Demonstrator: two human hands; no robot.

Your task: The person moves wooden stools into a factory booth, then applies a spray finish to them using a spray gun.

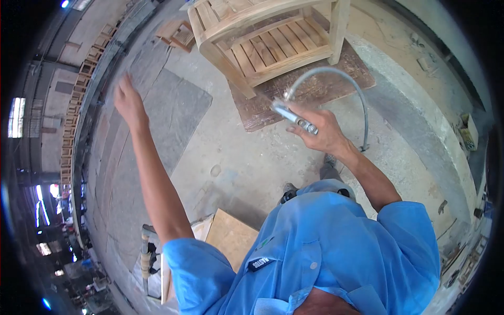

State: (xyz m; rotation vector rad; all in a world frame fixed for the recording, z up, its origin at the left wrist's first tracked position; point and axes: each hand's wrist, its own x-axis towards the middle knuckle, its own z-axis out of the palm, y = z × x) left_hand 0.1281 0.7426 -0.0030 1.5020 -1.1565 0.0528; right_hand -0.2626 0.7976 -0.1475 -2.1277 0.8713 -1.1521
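Observation:
My right hand point(325, 131) is closed around a silver air gun point(296, 116), a small metal tool with a grey hose point(362, 97) that curves from it down toward the floor. The front of the tool is blurred and points up and left, toward a leg of the wooden slatted bench point(286, 48). That bench has a lower slatted shelf and stands just ahead. Out to the left, my left hand point(131, 105) is raised over the floor, away from the bench. Motion smears it a little, but the fingers look loosely stretched, with nothing visible in them.
Under the bench lies a worn brown board point(249, 115). A small wooden frame point(178, 35) sits behind it at left. Close to my left side is a wooden panel point(231, 236) beside a bamboo-like frame point(145, 257). Several wooden pieces point(71, 126) line the far left.

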